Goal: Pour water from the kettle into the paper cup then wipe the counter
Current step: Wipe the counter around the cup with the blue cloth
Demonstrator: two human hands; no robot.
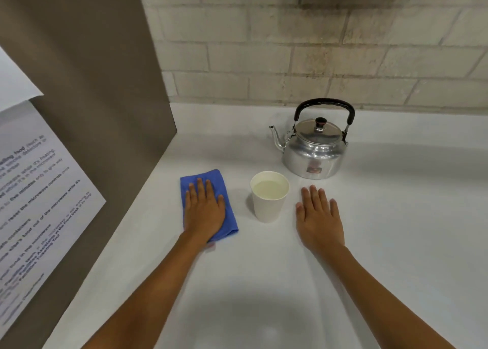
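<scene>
Evidently pouring is finished: the paper cup [269, 195] holds water, kettle [315, 148] at its one o'clock. Left hand [204, 210] lies flat on the blue cloth [208, 203]; right hand [319, 218] lies open, empty. Next, sweep the counter [396, 216] without nudging the cup.

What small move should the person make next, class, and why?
Probably slide the left hand, flat on the blue cloth, across the counter. The paper cup already holds water and the kettle stands upright, so wiping remains.
</scene>
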